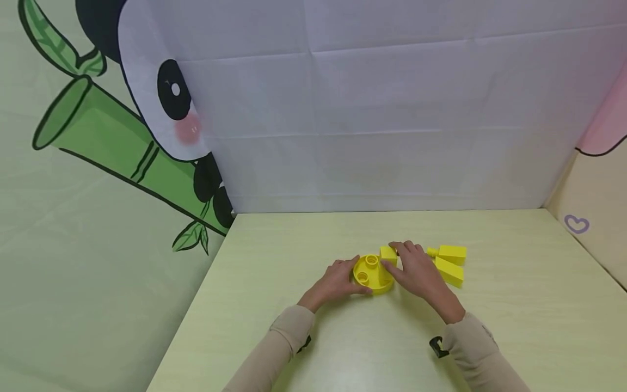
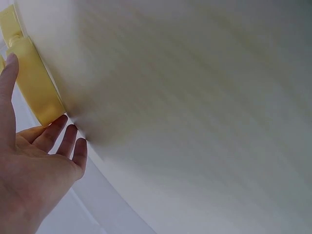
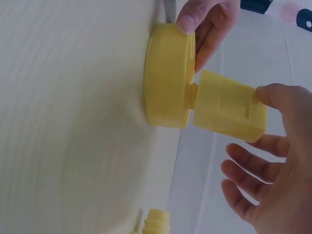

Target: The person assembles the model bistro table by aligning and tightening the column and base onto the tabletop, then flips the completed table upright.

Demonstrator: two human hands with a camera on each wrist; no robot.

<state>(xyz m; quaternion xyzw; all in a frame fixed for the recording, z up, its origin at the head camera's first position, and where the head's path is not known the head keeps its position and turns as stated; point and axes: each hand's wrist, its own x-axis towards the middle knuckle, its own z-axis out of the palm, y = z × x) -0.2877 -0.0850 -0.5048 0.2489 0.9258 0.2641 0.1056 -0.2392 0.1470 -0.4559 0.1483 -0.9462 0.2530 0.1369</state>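
Observation:
A round yellow disc [image 1: 370, 276] with raised round sockets lies on the table; its thick side wall [image 3: 165, 80] shows in the right wrist view. My left hand [image 1: 335, 283] grips the disc by its rim, thumb on the near side and fingers on the far side. A tapered yellow block leg [image 3: 228, 105] stands upright on the disc, its narrow peg at one socket. How deep the peg sits, I cannot tell. My right hand [image 1: 415, 272] pinches the leg's upper end between thumb and forefinger, the other fingers spread loosely.
Two more yellow block legs lie on the table right of my right hand: a farther one [image 1: 452, 254] with its peg showing, and a nearer one [image 1: 449, 272]. A white cloth backdrop [image 1: 392, 163] rises behind the table's far edge.

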